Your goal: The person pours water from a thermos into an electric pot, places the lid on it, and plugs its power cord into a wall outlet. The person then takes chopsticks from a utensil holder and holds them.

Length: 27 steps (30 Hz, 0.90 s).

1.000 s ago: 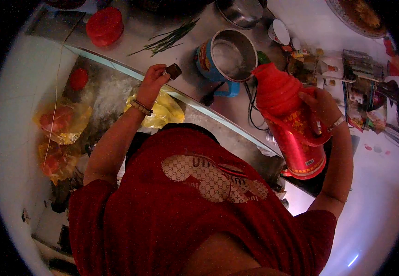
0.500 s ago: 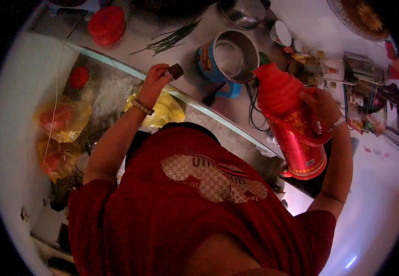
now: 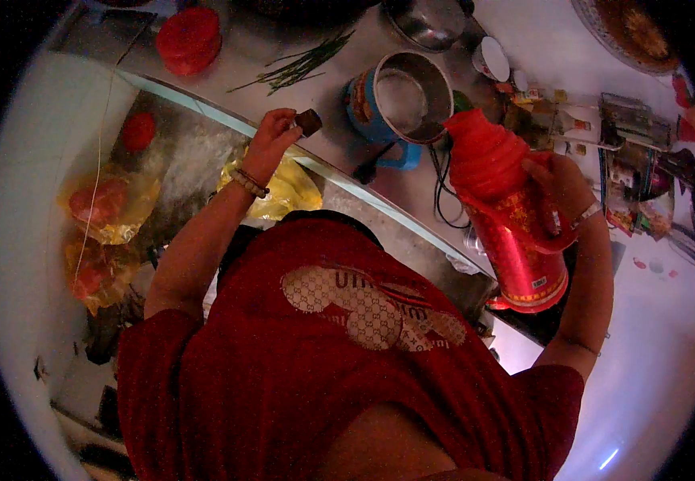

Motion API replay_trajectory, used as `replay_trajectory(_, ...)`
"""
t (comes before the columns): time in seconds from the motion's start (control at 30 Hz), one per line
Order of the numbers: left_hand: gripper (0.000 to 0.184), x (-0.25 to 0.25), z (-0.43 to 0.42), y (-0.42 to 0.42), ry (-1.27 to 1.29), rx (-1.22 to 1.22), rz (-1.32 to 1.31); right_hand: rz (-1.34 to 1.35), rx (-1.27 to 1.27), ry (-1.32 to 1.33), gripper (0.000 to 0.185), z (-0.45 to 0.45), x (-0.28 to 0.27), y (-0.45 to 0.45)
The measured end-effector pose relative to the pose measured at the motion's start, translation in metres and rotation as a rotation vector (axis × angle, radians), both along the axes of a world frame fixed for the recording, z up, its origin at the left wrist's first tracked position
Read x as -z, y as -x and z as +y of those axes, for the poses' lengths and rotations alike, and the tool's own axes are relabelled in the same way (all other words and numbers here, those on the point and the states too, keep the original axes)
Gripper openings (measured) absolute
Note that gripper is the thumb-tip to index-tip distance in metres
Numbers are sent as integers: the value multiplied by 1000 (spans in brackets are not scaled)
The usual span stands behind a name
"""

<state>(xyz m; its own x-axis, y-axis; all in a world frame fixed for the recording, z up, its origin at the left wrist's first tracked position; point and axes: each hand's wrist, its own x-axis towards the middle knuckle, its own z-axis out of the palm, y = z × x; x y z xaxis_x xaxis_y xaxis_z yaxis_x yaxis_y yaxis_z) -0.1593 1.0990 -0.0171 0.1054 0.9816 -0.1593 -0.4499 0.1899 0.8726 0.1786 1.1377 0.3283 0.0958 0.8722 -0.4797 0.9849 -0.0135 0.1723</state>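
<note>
The right hand (image 3: 560, 184) grips a red thermos flask (image 3: 516, 248) near its upper end, fingers curled tightly around the handle. The flask is tilted, its long axis running from the base, low and close to the person's right side, up across the near edge of the countertop (image 3: 323, 100) toward a blue electric pot (image 3: 363, 108). The flask's mouth lies ahead and to the left of the right fingers, right beside the pot's rim on that side; in this dim, distorted view I cannot tell whether the two touch or whether any liquid runs between them.

The pot stands upright and open on the countertop, its blue handle (image 3: 401, 158) pointing toward the near edge. The right hand, through the flask, is the one closer to the rim.

The left hand (image 3: 271, 140) is over the near edge, to the left of the pot and apart from it, thumb and fingertips pinching a dark brown stopper (image 3: 308, 123). Farther in lie green stalks (image 3: 295, 66), with a red round container (image 3: 189, 42) toward the left end. A metal basin (image 3: 428, 24) and a white bowl (image 3: 492, 58) sit beyond the pot, and a black cord (image 3: 436, 188) curls between the pot and the flask.
</note>
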Motion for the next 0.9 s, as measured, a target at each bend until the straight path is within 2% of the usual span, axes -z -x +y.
replay_trajectory(0.1,35,0,1,0,3,4,30,42,-60,-77,45,-3,-1,1)
replay_trajectory(0.23,35,-1,1,-1,20,7,-7,38,-17,-38,44,-2,-4,8)
replay_trajectory(0.33,36,-2,2,-1,22,5,0,26,35,-35,37,-2,0,2)
replay_trajectory(0.4,36,-4,2,-1,23,7,21,218,179,-84,36,-15,-1,8)
replay_trajectory(0.43,38,-6,2,-1,18,13,32,221,183,-85,36,-23,-3,6)
replay_trajectory(0.53,38,0,3,-2,30,18,48,157,-25,-205,35,-57,-3,-11)
replay_trajectory(0.6,37,2,6,-1,40,24,57,536,638,-142,34,-82,1,-29)
replay_trajectory(0.63,38,-1,6,0,54,35,51,543,651,-152,34,-101,4,-35)
replay_trajectory(0.7,38,-6,7,1,58,62,53,660,653,-471,36,-148,12,-43)
replay_trajectory(0.77,40,-5,8,3,52,99,103,950,727,-736,40,-197,20,-43)
replay_trajectory(0.8,40,-3,9,3,45,116,112,955,742,-749,40,-212,26,-43)
replay_trajectory(0.87,39,1,11,2,26,94,173,1111,987,-1241,53,-233,37,-39)
replay_trajectory(0.9,39,1,12,3,11,111,184,1119,1001,-1261,53,-239,40,-31)
